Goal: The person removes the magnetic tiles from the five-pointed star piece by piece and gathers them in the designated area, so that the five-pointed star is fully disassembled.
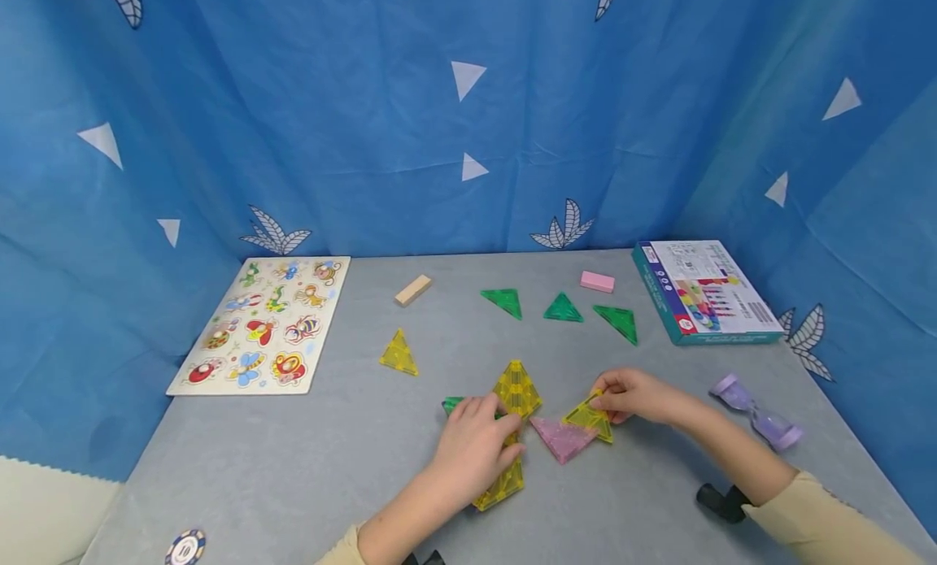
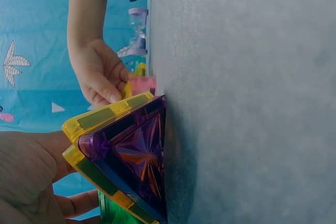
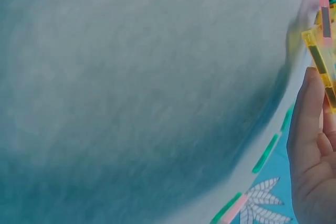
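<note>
The left hand (image 1: 472, 447) hid much of the model (image 1: 505, 487), fingers curled round it. The right hand (image 1: 635, 396) pinched a yellow tile (image 1: 585, 419) at the pink tile (image 1: 560, 441), covering one edge; a corner pointed left. The right-wrist view cropped it.

Play corner: blue curtain (image 1: 410, 118), puzzle board (image 1: 313, 355)

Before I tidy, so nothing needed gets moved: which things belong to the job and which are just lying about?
Likely the job:
- tile build at left hand
- yellow tile in right hand
- pink tile
- green triangles
- lone yellow triangle

Lying about:
- puzzle board
- wooden block
- pink block
- box
- hourglass
- poker chip
</note>
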Motion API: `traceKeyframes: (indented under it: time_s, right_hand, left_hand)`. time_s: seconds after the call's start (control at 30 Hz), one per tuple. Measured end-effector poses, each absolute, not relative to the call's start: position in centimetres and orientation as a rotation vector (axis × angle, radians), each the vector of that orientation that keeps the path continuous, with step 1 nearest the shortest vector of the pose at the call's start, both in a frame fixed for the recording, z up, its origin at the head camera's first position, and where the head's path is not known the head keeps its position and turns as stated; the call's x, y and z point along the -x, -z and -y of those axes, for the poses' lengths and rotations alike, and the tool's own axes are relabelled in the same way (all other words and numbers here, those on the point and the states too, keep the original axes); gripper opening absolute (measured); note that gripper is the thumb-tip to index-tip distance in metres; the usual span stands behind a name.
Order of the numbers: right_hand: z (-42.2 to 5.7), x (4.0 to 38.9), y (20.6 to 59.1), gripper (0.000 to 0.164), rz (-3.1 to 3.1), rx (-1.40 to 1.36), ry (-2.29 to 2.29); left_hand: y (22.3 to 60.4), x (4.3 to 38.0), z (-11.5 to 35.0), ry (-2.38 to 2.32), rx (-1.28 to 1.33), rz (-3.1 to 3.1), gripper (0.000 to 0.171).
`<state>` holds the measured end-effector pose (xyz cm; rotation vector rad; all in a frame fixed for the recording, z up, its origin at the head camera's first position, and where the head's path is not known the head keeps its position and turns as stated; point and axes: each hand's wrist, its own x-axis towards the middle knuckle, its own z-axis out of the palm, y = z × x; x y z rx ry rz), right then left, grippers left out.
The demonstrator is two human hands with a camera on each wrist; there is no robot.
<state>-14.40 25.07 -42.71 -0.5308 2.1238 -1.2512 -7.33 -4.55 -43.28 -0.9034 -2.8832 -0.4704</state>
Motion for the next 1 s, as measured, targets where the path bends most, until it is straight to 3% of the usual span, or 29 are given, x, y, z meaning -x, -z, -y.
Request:
traceKeyframes:
  time_s: [0.37, 0.83, 1.0]
  right_hand:
    - [-26.5, 14.4, 41.8, 0.016, -2.183, 0.615, 1.358]
    - [-24.5, 12.7, 38.8, 0.012, -2.304, 0.696, 1.464]
    - [-22.8, 12.0, 38.2, 0.014, -2.232, 0.661, 1.562]
  left_hand:
    - [43.3, 7.4, 4.6, 0.492, 0.897, 2.877, 0.017]
    - [43.0, 7.5, 4.7, 0.528, 0.903, 2.878, 0.018]
    - [42.4, 7.6, 4.8, 0.771, 0.834, 2.93, 0.036]
